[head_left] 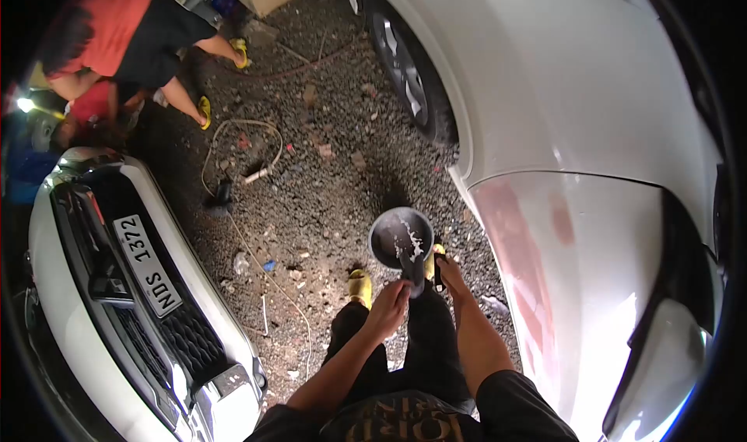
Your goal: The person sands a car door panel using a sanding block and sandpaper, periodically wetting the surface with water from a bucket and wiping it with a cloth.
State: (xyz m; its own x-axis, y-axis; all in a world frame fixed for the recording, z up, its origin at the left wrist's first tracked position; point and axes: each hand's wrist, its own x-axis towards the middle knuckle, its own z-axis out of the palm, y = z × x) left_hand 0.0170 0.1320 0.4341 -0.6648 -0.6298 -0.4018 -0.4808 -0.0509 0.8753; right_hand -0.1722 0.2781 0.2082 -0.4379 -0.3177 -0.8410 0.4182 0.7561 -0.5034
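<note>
Gravel and scraps of litter cover the ground below my hands, with a white car [591, 131] just right of them and another car's black grille [132, 310] off to the left. My right hand [451, 275] holds a polisher [401, 240] by its dark handle, pad facing up, directly ahead of my knees. My left hand [387, 306] is pinched on the handle's near end, so both hands sit close together on the tool. The pad is a round, grey, matte disc smeared with white compound. I judge the wet compound could drip or sling onto my dark trousers if the pad spins. A pale cord [233, 142] loops over the stones ahead and left, a likely snag. Dull pink patches [529, 286] mark the glossy panel right of my right hand.
</note>
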